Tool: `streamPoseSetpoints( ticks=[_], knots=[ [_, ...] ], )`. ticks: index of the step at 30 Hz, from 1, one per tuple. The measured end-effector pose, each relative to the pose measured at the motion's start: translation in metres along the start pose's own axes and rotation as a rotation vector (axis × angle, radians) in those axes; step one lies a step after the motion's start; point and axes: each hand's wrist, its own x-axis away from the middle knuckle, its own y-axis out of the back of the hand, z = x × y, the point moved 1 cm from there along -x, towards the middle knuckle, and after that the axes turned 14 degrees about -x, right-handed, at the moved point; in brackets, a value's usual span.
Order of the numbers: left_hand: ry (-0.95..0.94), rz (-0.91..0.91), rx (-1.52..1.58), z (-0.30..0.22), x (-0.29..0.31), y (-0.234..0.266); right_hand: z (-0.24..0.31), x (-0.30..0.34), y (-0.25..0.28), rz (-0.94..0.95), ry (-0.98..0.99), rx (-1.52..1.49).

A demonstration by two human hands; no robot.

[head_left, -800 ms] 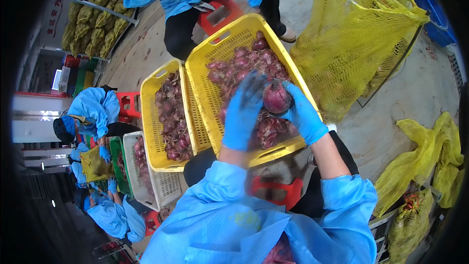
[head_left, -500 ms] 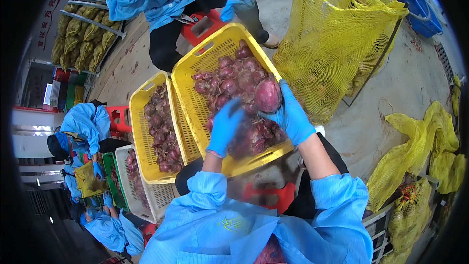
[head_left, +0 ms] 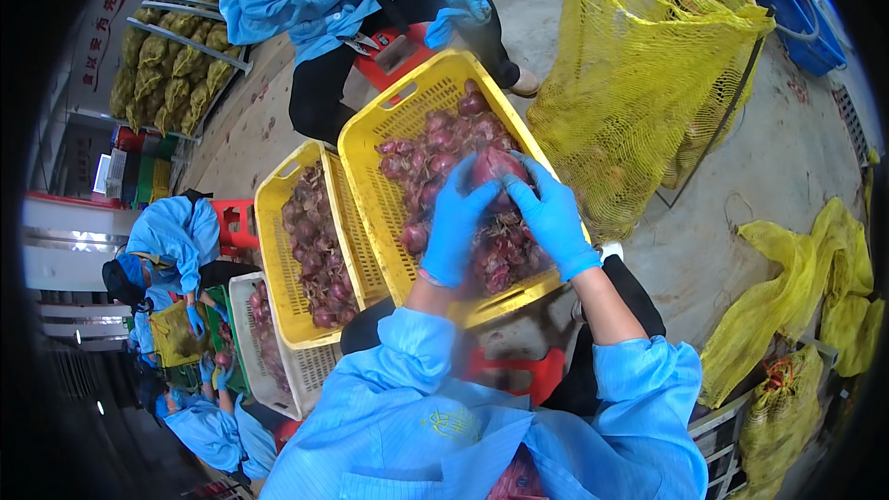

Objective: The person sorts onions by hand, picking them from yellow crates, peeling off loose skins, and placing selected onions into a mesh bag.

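Both my hands wear blue gloves and meet over a yellow plastic crate (head_left: 366,162) of red onions. A large red onion (head_left: 495,165) sits between my left hand (head_left: 454,227) and my right hand (head_left: 554,220), with the fingers of both closed against its near side. Below and around them lie many loose red onions (head_left: 417,167) with dry papery skins. Loose skins and smaller onions (head_left: 505,259) lie in the crate's near end, just under my wrists. My left thumb is partly hidden by the onion and the other fingers.
To the right of the crate stands a yellow mesh bag (head_left: 639,83) on a frame. Another yellow crate (head_left: 278,264) and a white crate (head_left: 245,343), both with onions, stand left. A co-worker (head_left: 343,0) sits across from me. Empty mesh sacks (head_left: 778,287) lie at right.
My left hand has moved right and up from over the crate to the onion. The onion, held by my right hand alone before, is now between both hands, slightly further left.
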Motion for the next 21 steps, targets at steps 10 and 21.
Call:
streamPoseSetpoints(
  ticks=[10, 21],
  knots=[
    [0.154, -0.047, 0.302, 0.018, -0.012, 0.000, 0.009, 0.008, 0.008, -0.049, 0.118, -0.073],
    [0.118, 0.706, 0.903, -0.164, -0.151, -0.152, 0.004, 0.003, 0.041, -0.108, -0.135, -0.438]
  ],
)
